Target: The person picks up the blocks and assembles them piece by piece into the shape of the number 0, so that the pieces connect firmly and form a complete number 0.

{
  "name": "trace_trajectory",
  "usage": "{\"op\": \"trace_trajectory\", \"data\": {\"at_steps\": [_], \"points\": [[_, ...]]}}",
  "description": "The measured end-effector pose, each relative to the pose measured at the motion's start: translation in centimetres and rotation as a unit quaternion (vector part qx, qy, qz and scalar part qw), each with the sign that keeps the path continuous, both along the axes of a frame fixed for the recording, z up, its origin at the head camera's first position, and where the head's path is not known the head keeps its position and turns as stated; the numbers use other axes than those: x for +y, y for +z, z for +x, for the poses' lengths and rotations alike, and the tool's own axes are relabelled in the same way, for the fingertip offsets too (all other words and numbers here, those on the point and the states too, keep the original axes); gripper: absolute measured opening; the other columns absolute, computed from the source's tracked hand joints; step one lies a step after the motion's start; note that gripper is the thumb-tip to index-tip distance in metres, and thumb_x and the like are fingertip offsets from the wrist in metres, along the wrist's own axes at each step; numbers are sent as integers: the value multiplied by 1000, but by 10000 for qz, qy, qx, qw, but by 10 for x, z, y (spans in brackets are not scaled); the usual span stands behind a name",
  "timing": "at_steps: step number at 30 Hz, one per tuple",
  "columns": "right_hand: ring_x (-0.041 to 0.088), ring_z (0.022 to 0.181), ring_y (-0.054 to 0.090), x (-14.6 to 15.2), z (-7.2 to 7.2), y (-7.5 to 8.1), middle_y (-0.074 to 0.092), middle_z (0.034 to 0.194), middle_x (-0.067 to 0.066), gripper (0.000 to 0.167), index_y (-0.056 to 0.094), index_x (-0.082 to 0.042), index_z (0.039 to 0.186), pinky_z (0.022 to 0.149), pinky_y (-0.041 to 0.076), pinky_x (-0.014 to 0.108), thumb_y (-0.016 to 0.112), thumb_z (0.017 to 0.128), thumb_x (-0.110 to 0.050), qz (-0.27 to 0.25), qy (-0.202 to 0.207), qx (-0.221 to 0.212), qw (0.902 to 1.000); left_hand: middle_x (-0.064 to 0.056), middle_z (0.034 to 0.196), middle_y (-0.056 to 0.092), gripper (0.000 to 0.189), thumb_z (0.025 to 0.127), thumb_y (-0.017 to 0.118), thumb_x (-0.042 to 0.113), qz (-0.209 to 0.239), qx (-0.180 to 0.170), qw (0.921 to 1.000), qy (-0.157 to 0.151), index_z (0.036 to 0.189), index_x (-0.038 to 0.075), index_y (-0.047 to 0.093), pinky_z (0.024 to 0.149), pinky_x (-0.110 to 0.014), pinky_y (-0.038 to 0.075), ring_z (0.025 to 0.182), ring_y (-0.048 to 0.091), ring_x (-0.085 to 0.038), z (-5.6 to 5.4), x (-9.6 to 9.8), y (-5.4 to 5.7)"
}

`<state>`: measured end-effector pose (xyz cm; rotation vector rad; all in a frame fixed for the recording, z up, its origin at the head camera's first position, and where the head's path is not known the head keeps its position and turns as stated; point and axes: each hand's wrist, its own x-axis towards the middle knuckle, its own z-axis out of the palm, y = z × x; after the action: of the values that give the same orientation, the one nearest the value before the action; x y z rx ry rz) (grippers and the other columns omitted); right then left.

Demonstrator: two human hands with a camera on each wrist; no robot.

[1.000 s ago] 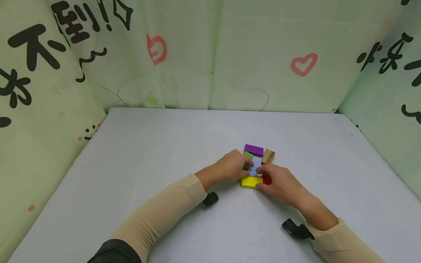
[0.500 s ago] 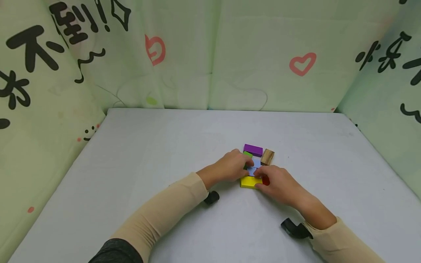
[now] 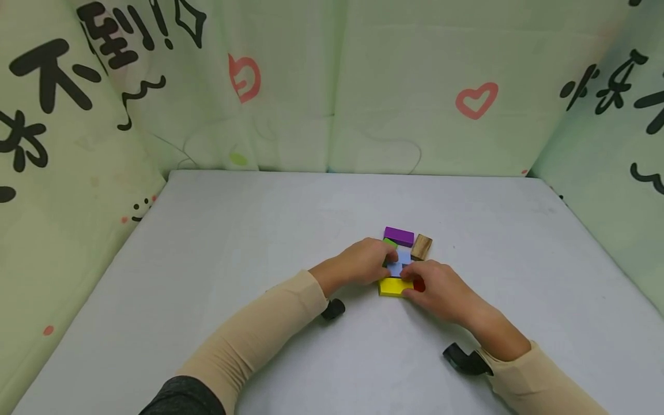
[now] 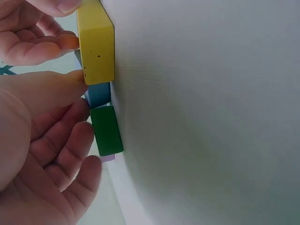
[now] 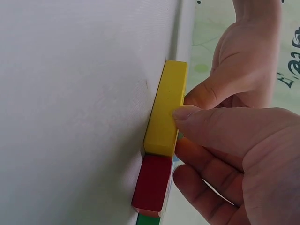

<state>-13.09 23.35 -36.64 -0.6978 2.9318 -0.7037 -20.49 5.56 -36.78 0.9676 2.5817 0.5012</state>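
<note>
Colored blocks are grouped right of the table's middle. In the head view my left hand (image 3: pixel 365 263) reaches in from the left, its thumb and fingers curled at two light blue blocks (image 3: pixel 404 256) in the middle, pinching the nearer one. A green block (image 4: pixel 107 130) stands beside its fingers, partly covered in the head view. My right hand (image 3: pixel 444 289) pinches the long yellow block (image 3: pixel 393 287) at the near side, thumb on its front face and fingers behind its top edge. A red block (image 5: pixel 153 183) sits against the yellow block's end, mostly hidden under that hand from above.
A purple block (image 3: pixel 399 236) lies at the group's far side, with a wood-grained block (image 3: pixel 422 247) slanted to its right. The white table (image 3: pixel 249 225) is enclosed by pale green curtains (image 3: pixel 394 86). Each wrist carries a black camera mount (image 3: pixel 467 360).
The nearer light blue block has shifted slightly left, out of line with the other one. My right fingertips have edged left a little; my left hand stays almost in place.
</note>
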Motion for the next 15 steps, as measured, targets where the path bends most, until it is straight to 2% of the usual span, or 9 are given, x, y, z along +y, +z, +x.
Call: {"op": "trace_trajectory", "data": {"at_steps": [15], "points": [[22,88,58,0,0,0,69,99,4,23,70,-2,106,80,53,42,79,86,-9,-32,-7,6,10000,2,121,67,30,96,69,17,-56,75,10000,21,126,11,67,98,-23,46,111,60,-13,0,0,-1]]}}
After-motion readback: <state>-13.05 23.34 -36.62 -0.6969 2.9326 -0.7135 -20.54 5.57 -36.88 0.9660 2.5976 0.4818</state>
